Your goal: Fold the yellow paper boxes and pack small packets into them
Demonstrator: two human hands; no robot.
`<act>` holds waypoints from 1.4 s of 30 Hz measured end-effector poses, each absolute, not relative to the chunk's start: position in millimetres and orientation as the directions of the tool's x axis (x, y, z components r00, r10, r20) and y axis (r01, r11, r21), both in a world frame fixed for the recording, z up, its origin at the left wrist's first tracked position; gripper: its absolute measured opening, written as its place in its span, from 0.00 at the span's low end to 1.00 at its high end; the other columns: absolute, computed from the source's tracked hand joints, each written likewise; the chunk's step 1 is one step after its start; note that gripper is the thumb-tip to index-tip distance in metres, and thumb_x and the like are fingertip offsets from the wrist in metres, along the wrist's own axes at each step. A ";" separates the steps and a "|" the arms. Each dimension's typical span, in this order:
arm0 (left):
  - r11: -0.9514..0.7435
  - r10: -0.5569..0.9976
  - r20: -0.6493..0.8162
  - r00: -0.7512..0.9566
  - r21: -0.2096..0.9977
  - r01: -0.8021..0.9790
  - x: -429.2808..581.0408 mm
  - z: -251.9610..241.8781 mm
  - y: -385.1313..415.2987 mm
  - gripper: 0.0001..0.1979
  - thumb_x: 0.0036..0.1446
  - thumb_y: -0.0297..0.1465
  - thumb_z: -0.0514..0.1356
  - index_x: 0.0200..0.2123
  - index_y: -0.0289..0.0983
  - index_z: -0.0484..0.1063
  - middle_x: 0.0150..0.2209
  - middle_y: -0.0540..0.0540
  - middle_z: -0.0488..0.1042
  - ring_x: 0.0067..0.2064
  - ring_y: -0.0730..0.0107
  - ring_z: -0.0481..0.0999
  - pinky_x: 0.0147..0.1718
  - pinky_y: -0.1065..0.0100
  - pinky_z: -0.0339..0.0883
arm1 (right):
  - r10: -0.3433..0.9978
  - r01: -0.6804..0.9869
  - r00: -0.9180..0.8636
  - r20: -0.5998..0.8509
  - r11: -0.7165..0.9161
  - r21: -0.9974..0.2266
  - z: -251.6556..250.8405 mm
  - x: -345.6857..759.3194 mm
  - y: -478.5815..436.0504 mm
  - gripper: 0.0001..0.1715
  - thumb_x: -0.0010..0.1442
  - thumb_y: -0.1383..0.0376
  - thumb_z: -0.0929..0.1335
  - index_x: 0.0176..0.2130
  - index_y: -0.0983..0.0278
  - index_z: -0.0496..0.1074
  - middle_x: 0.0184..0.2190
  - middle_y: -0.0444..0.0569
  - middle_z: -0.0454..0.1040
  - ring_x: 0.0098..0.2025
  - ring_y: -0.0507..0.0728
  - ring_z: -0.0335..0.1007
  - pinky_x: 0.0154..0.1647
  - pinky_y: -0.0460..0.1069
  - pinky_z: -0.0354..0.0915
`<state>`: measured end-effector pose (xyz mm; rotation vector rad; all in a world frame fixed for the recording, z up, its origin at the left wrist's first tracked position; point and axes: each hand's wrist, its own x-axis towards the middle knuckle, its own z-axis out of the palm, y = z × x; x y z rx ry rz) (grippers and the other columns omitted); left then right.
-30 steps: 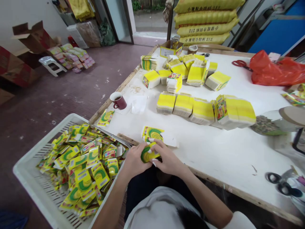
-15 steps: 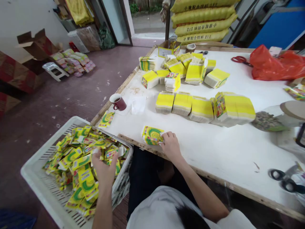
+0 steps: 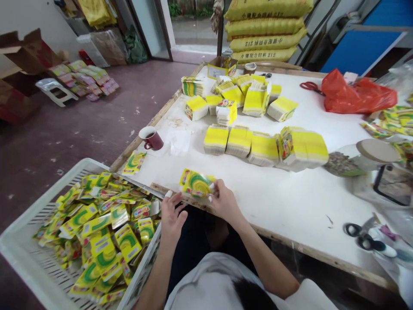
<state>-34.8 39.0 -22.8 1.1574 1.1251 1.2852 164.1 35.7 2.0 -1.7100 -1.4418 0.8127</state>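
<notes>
My right hand [image 3: 224, 201] pinches a flat yellow-and-green carton [image 3: 197, 184], lifting it off the small stack at the near edge of the white table [image 3: 290, 202]. My left hand [image 3: 171, 215] hovers just left of it with fingers spread and empty, close to the carton's lower edge. To my left a white plastic crate [image 3: 29, 224] holds several folded yellow-green cartons [image 3: 103, 232].
Bundles of flat yellow cartons [image 3: 264, 148] lie across the table's middle and back. A dark red mug [image 3: 151, 138] stands near the left edge, one loose carton [image 3: 134, 162] beside it. A red plastic bag [image 3: 355, 94], scissors [image 3: 364, 239] and yellow sacks [image 3: 264, 30] are further off.
My left hand dropped a folded carton into the crate and came back to the table edge. My right hand reached the stack and picked up a flat carton.
</notes>
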 end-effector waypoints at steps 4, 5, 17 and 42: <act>-0.015 1.000 0.022 0.017 0.940 -0.340 -15.2 -13.4 39.0 0.36 0.51 0.54 0.66 0.58 0.42 0.67 0.53 0.37 0.74 0.55 0.50 0.75 0.50 0.54 0.75 | 1.000 0.279 -0.003 -0.022 -0.020 -0.960 14.9 148.4 24.1 0.09 0.54 0.67 0.65 0.36 0.59 0.60 0.28 0.40 0.65 0.27 0.53 0.62 0.30 0.47 0.61; -0.002 1.000 0.007 0.012 0.927 -0.375 -11.2 -9.5 38.9 0.37 0.50 0.56 0.65 0.57 0.41 0.69 0.53 0.37 0.75 0.55 0.48 0.76 0.50 0.53 0.75 | 0.999 0.237 -0.031 -0.027 -0.019 -0.971 15.4 144.1 21.8 0.08 0.54 0.67 0.66 0.35 0.59 0.60 0.28 0.40 0.65 0.27 0.52 0.61 0.30 0.47 0.60; -0.036 0.997 -0.005 -0.078 0.860 -0.509 -7.2 8.4 25.8 0.39 0.46 0.60 0.64 0.53 0.39 0.76 0.50 0.38 0.79 0.52 0.49 0.79 0.51 0.57 0.75 | 0.975 0.176 -0.218 -0.040 -0.001 -0.984 13.5 129.2 8.2 0.12 0.51 0.70 0.68 0.30 0.60 0.58 0.26 0.39 0.62 0.27 0.50 0.55 0.28 0.45 0.52; -0.023 0.976 -0.099 -0.192 0.837 -0.547 3.0 25.3 56.8 0.35 0.36 0.64 0.67 0.26 0.37 0.68 0.23 0.52 0.63 0.24 0.74 0.63 0.24 0.71 0.66 | 0.996 0.060 -0.092 0.023 0.029 -0.998 14.9 100.4 -0.3 0.19 0.46 0.71 0.71 0.37 0.60 0.63 0.31 0.40 0.65 0.31 0.52 0.58 0.32 0.46 0.56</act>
